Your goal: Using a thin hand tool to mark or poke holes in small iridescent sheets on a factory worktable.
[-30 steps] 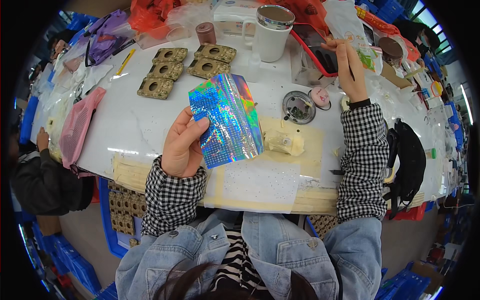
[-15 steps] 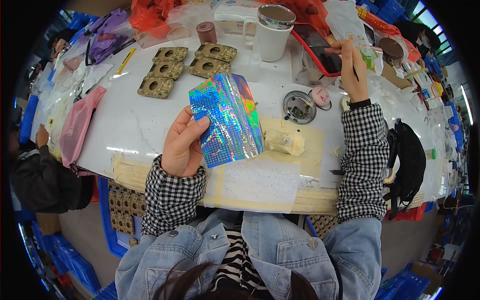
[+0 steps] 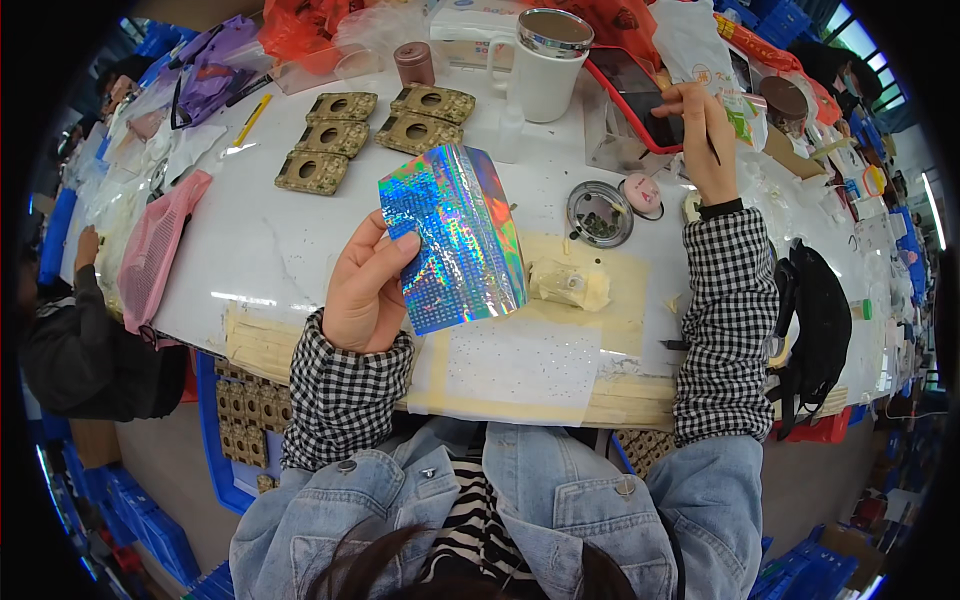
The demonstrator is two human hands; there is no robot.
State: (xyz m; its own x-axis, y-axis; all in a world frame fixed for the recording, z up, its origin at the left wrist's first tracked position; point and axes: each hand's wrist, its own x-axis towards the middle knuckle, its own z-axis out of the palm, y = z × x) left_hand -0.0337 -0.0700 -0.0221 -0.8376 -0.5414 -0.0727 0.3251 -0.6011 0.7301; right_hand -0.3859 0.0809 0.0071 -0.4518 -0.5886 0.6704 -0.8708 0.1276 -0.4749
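My left hand (image 3: pixel 370 280) pinches a shiny holographic sheet (image 3: pixel 455 245) by its left edge, thumb on top. The sheet is tilted above the table, covered with rows of small dots and bent along its right side. Farther right, my right hand (image 3: pixel 708 140) reaches over a phone in a red case (image 3: pixel 635 98), its fingertips at the dark screen. A thin dark pointed tool (image 3: pixel 714 151) sticks out from between its curled fingers; most of it is hidden. Nearby are a round clear dish of dark bits (image 3: pixel 600 214) and a yellowish taped lump (image 3: pixel 570 284).
Several camouflage-patterned pieces with round holes (image 3: pixel 322 139) lie beyond my left hand. A white lidded mug (image 3: pixel 546 70) stands at the back. A white sheet with tiny specks (image 3: pixel 510 370) lies at the table's front edge. A pink mesh pouch (image 3: pixel 160 250) is at left, a black bag (image 3: pixel 815 320) at right.
The holographic sheet has tilted slightly, and its reflected colours have shifted toward blue. Both my hands stay almost where they were. At far left another person's hand has moved up a little.
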